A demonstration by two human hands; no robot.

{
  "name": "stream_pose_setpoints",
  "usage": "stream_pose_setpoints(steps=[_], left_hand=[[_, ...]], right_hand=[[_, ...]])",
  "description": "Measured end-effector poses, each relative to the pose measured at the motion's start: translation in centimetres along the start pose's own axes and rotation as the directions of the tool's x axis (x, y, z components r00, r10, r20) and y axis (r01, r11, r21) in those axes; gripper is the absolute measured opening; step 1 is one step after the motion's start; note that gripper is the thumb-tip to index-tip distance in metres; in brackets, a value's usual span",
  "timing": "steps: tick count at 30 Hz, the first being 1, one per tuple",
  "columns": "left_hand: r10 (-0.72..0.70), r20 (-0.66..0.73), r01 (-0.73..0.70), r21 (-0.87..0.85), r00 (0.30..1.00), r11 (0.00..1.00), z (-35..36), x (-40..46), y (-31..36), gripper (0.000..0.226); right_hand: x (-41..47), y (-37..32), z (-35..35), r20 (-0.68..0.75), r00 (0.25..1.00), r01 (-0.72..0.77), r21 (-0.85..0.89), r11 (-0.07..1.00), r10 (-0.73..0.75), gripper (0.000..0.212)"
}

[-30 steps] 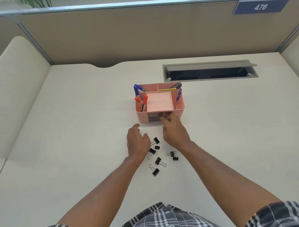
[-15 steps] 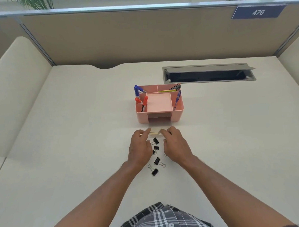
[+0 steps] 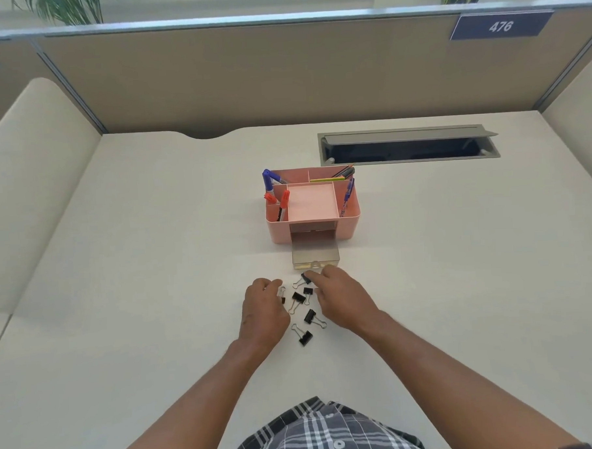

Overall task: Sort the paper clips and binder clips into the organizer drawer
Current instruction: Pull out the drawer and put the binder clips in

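Observation:
A pink desk organizer (image 3: 349,223) stands mid-desk, and its clear drawer (image 3: 315,254) is pulled out toward me. Several black binder clips lie in front of the drawer, among them one (image 3: 297,297) in the middle and one (image 3: 305,337) nearest me. My left hand (image 3: 263,314) has its fingers curled, and at their tips it pinches a binder clip (image 3: 282,294). My right hand (image 3: 343,298) reaches left, with forefinger and thumb closing on the clip (image 3: 304,279) closest to the drawer front. No paper clips are visible.
Pens and markers (image 3: 281,201) stick up from the organizer's side and back compartments. A grey cable hatch (image 3: 407,134) stands open at the back right of the desk. Beige partition walls (image 3: 281,75) enclose the desk on three sides.
The clear drawer has come out of the organizer. Both hands have let go of it and dropped back to the pile of binder clips, each now closing on a clip.

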State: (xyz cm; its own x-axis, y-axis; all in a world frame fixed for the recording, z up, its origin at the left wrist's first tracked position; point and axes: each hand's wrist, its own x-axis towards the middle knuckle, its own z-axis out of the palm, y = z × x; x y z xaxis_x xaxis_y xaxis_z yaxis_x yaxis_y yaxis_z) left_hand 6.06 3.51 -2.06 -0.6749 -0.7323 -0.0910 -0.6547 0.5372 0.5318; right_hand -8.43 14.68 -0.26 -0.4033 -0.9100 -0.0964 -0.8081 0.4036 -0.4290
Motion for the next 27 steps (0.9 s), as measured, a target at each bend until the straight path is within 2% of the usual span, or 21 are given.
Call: stream_pose_setpoints(steps=[4, 12, 20, 22, 27], left_hand=[[-0.021, -0.007, 0.021, 0.043, 1.0, 0.999, 0.1, -0.9, 0.0, 0.031], [0.024, -0.02, -0.022, 0.096, 1.0, 0.995, 0.7, -0.7, -0.5, 0.015], [0.041, 0.019, -0.042, 0.083, 0.999, 0.996, 0.3, -0.3, -0.4, 0.021], [0.05, 0.017, -0.051, 0.048, 0.999, 0.998, 0.0, -0.3, -0.4, 0.025], [0.177, -0.127, -0.189, -0.091, 0.976, 0.978, -1.5, 1.5, 1.8, 0.025]], right_hand=[[1.5, -0.7, 0.3, 0.065, 0.998, 0.001, -0.097, 0.995, 0.006, 0.054], [0.3, -0.2, 0.9, 0.033, 0.999, -0.011, -0.139, 0.99, 0.016, 0.02], [-0.8, 1.0, 1.2, -0.009, 0.999, 0.05, -0.053, 0.997, -0.051, 0.011], [-1.0, 0.9, 0.8, -0.061, 0.997, 0.045, -0.007, 0.999, -0.045, 0.012], [0.3, 0.6, -1.9, -0.368, 0.93, 0.022, 0.118, 0.993, 0.023, 0.009]])
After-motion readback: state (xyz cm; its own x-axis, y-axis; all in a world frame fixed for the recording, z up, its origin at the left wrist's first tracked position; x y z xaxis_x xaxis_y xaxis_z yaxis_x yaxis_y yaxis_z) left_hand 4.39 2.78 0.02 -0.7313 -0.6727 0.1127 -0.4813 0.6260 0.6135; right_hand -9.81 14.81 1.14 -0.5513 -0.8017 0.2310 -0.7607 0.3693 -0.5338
